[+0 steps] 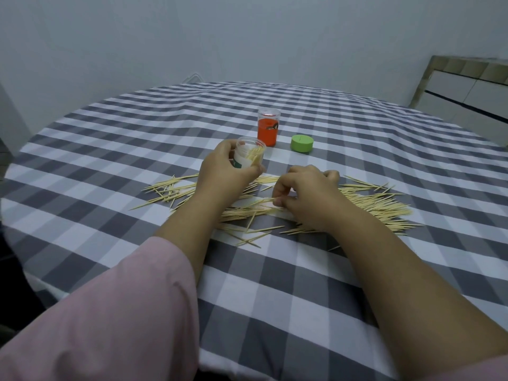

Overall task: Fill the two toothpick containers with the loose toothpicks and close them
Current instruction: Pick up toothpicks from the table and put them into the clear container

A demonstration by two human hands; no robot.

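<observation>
A big round table (357, 149) fills most of the view. A cloth of grey and white squares covers it. A pale wall stands behind it, and a cupboard (467, 92) shows at the far right.

A pink sleeve (115, 312) covers the person's left arm near the bottom left. The right arm is bare.

A wide pile of loose toothpicks (371, 207) lies across the middle of the table, spread from left to right under both hands.

The left hand (222, 171) is wrapped around a clear container (250, 155) and holds it up just above the pile. This container is open at the top, and some toothpicks stand inside it.

The right hand (308, 193) rests on the pile. Its fingertips (277, 200) are pinched together on a few toothpicks.

An orange container (268, 129) stands upright farther away, past the left hand. Its top is clear, and it is hard to tell if it is shut.

A small green lid (301, 143) sits on the cloth just to the right of the orange container.
</observation>
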